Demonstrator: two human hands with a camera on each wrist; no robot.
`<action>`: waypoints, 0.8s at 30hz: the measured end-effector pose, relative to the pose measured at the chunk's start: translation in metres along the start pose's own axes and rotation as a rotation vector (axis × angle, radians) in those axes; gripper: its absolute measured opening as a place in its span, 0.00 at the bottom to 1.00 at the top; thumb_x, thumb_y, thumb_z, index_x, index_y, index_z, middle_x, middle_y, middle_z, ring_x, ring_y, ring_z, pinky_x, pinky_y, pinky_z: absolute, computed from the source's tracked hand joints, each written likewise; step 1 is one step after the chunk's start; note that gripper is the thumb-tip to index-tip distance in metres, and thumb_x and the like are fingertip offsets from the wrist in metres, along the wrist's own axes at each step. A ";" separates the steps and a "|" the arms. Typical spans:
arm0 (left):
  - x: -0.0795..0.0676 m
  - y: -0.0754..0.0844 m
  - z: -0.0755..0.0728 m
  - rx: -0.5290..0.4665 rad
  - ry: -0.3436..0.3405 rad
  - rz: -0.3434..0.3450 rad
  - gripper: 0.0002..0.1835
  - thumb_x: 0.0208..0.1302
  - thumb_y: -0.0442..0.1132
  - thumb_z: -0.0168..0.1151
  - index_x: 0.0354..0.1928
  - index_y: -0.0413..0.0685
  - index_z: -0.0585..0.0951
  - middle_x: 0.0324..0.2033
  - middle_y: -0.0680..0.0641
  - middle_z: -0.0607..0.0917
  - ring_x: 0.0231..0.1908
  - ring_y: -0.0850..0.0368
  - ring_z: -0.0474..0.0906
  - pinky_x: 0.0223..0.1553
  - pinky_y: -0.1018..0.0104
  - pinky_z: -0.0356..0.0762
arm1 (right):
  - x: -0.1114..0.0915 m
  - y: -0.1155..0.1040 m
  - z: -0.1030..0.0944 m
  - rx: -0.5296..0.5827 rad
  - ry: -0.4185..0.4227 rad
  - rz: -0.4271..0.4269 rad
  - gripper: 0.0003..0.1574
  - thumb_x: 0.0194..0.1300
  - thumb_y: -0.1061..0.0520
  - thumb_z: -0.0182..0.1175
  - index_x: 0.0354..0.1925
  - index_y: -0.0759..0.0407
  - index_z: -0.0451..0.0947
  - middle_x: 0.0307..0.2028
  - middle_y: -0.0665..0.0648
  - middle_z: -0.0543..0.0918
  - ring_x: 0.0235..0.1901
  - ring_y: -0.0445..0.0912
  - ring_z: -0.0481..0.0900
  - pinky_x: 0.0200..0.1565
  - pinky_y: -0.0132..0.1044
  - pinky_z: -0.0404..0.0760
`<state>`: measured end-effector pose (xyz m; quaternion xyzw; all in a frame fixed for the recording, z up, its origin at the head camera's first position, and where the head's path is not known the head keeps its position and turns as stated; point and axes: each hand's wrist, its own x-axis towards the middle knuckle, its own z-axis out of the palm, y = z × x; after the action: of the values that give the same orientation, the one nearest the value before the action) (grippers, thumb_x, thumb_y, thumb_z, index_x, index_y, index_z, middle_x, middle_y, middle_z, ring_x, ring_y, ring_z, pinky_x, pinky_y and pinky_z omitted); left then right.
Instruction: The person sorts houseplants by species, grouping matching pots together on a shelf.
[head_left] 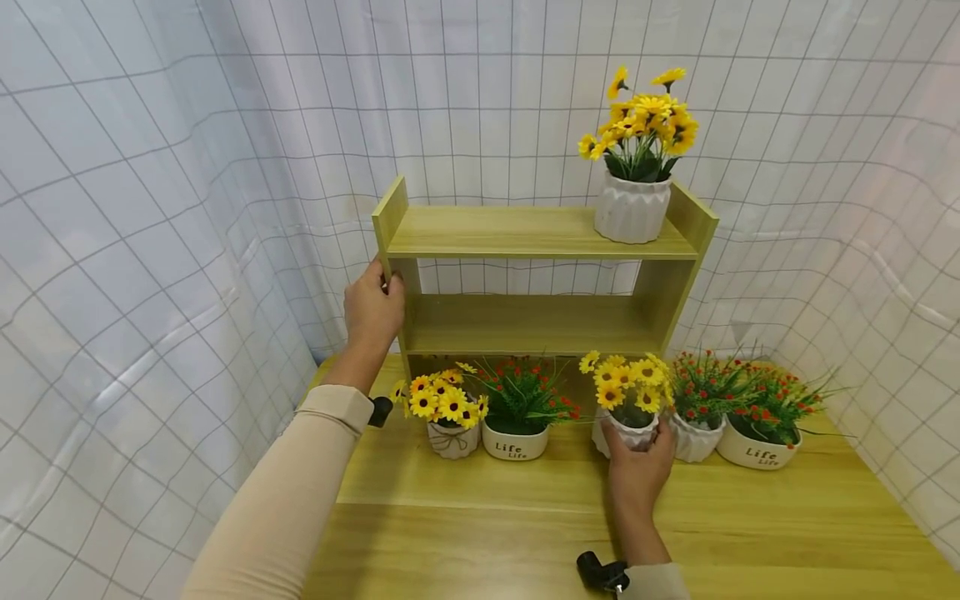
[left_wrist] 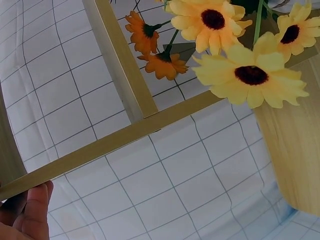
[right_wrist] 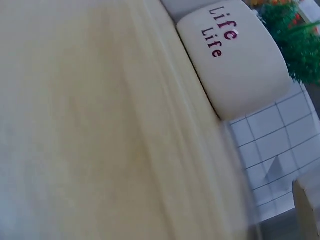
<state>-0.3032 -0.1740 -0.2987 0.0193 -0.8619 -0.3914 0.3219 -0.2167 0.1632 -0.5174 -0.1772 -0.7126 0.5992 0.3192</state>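
My left hand grips the left side panel of a light wooden shelf. In the left wrist view, its fingers press the panel's edge at the lower left. With fingers and thumb around its rim, my right hand holds a small white pot of yellow flowers in front of the shelf's lower right. White pottery shows just left of this pot; whether it is a separate pot I cannot tell. The right wrist view shows neither the hand nor the held pot. Another pot of yellow flowers stands on the top board's right end.
On the table, a twine-tied pot of yellow flowers and a "Life" planter stand at the shelf's left foot. To the right are a ribbed pot with red blooms and another "Life" planter. Gridded curtain surrounds the table.
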 end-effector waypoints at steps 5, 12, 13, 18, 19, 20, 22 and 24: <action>0.000 0.000 0.000 -0.003 0.002 0.000 0.16 0.74 0.40 0.52 0.56 0.40 0.80 0.51 0.38 0.85 0.51 0.43 0.82 0.46 0.48 0.82 | -0.002 -0.013 -0.003 0.059 -0.016 -0.026 0.60 0.53 0.46 0.76 0.75 0.59 0.56 0.69 0.59 0.63 0.65 0.53 0.65 0.62 0.47 0.68; -0.001 0.000 0.000 -0.001 -0.006 -0.008 0.15 0.74 0.41 0.51 0.54 0.40 0.80 0.50 0.38 0.85 0.51 0.43 0.82 0.45 0.48 0.82 | -0.005 -0.035 -0.007 0.090 -0.008 -0.074 0.58 0.55 0.47 0.76 0.74 0.61 0.57 0.64 0.58 0.66 0.57 0.49 0.68 0.54 0.40 0.71; -0.001 -0.001 0.000 -0.001 -0.008 -0.009 0.15 0.74 0.41 0.51 0.54 0.40 0.80 0.50 0.39 0.85 0.51 0.43 0.82 0.45 0.48 0.82 | -0.006 -0.039 -0.008 0.094 -0.005 -0.084 0.57 0.55 0.47 0.75 0.74 0.60 0.57 0.62 0.57 0.66 0.54 0.48 0.69 0.50 0.36 0.71; 0.000 -0.002 0.000 -0.009 -0.005 0.001 0.15 0.74 0.41 0.51 0.54 0.40 0.80 0.49 0.38 0.85 0.50 0.43 0.83 0.44 0.48 0.82 | -0.004 -0.059 -0.011 0.157 0.004 -0.149 0.52 0.57 0.51 0.74 0.73 0.56 0.59 0.57 0.51 0.66 0.44 0.43 0.67 0.38 0.31 0.69; 0.000 -0.002 0.000 -0.008 -0.002 0.005 0.15 0.74 0.40 0.52 0.53 0.39 0.80 0.49 0.38 0.85 0.49 0.42 0.83 0.43 0.48 0.82 | -0.004 -0.063 -0.012 0.177 0.000 -0.163 0.51 0.58 0.52 0.74 0.72 0.54 0.59 0.57 0.51 0.66 0.45 0.43 0.68 0.39 0.30 0.70; 0.000 -0.002 0.000 -0.006 0.001 0.007 0.15 0.74 0.40 0.52 0.52 0.39 0.80 0.48 0.38 0.86 0.48 0.42 0.83 0.43 0.48 0.82 | -0.003 -0.068 -0.013 0.196 -0.005 -0.177 0.50 0.58 0.53 0.74 0.72 0.53 0.60 0.57 0.50 0.66 0.46 0.43 0.68 0.40 0.30 0.70; 0.000 -0.002 0.000 -0.005 0.000 0.008 0.14 0.74 0.40 0.51 0.50 0.39 0.80 0.47 0.38 0.86 0.48 0.42 0.83 0.43 0.48 0.82 | -0.002 -0.076 -0.015 0.209 -0.007 -0.206 0.49 0.58 0.55 0.73 0.72 0.52 0.60 0.59 0.50 0.66 0.48 0.43 0.67 0.40 0.30 0.72; 0.000 -0.002 0.000 -0.004 -0.004 0.007 0.13 0.74 0.40 0.51 0.48 0.40 0.80 0.47 0.38 0.86 0.48 0.41 0.83 0.42 0.47 0.82 | -0.002 -0.085 -0.017 0.226 -0.012 -0.236 0.49 0.58 0.57 0.73 0.72 0.52 0.61 0.59 0.50 0.66 0.50 0.43 0.68 0.42 0.29 0.73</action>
<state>-0.3037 -0.1758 -0.3001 0.0147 -0.8619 -0.3918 0.3216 -0.1927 0.1564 -0.4347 -0.0515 -0.6583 0.6349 0.4011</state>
